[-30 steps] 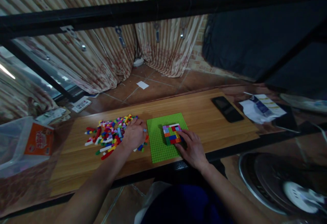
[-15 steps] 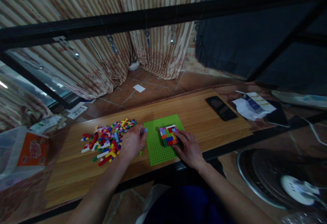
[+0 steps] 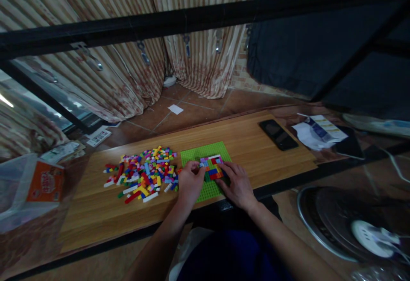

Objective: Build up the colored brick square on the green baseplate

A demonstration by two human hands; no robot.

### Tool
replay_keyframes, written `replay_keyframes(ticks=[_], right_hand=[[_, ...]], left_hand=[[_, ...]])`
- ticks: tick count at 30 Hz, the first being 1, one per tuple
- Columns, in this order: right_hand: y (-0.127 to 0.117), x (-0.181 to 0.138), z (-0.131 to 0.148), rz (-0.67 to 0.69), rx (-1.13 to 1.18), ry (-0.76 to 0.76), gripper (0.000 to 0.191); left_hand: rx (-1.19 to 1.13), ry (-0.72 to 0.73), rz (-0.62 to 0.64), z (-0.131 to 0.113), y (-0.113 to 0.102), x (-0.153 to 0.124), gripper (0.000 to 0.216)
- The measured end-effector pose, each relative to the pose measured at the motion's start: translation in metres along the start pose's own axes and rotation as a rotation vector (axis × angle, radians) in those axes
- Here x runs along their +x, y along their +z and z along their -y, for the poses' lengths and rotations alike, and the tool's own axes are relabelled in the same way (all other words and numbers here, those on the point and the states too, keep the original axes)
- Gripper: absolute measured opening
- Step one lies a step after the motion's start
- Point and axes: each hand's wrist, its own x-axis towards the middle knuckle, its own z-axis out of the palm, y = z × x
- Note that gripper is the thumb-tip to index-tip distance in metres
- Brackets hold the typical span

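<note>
A small block of multicoloured toy bricks (image 3: pixel 213 172) stands on the green baseplate (image 3: pixel 208 193). My right hand (image 3: pixel 237 185) grips it from the right, with fingertips on its top and thumb along its near side. At its left side is my left hand (image 3: pixel 190 182), over the baseplate, its thumb and fingers pinched together. The light blue brick seen in that pinch a moment ago is mostly hidden by the fingers. Left of the baseplate a pile of loose toy bricks (image 3: pixel 145 172) in many colours spreads over the table.
The wooden table (image 3: pixel 96 221) carries everything. A black phone (image 3: pixel 278 134) lies at its right end, with a crumpled white wrapper (image 3: pixel 317 132) beyond. Beside the table's left end is a clear plastic bin (image 3: pixel 19 187) with an orange label. A dark metal bar (image 3: pixel 205 19) crosses above.
My left hand has moved right from the edge of the brick pile to the left side of the brick block, carrying the light blue brick. My right hand stays at the block.
</note>
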Motion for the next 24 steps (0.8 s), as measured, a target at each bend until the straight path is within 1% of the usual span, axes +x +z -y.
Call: replay_keyframes(ticks=[4,10,19,24], right_hand=[[0.000,0.000,-0.001,-0.001,0.002,-0.003,0.047],[0.000,0.000,-0.001,-0.002,0.000,-0.002,0.048],[0.000,-0.001,-0.001,0.006,-0.015,0.000,0.049],[0.001,-0.002,-0.003,-0.001,-0.015,0.000,0.049]], left_hand=[[0.102,-0.011,-0.039,-0.002,0.009,0.000,0.017],[0.102,-0.051,-0.059,-0.002,0.015,0.001,0.018],[-0.028,-0.160,-0.045,0.008,0.022,0.006,0.026],[-0.110,-0.193,-0.025,0.013,0.024,0.008,0.026]])
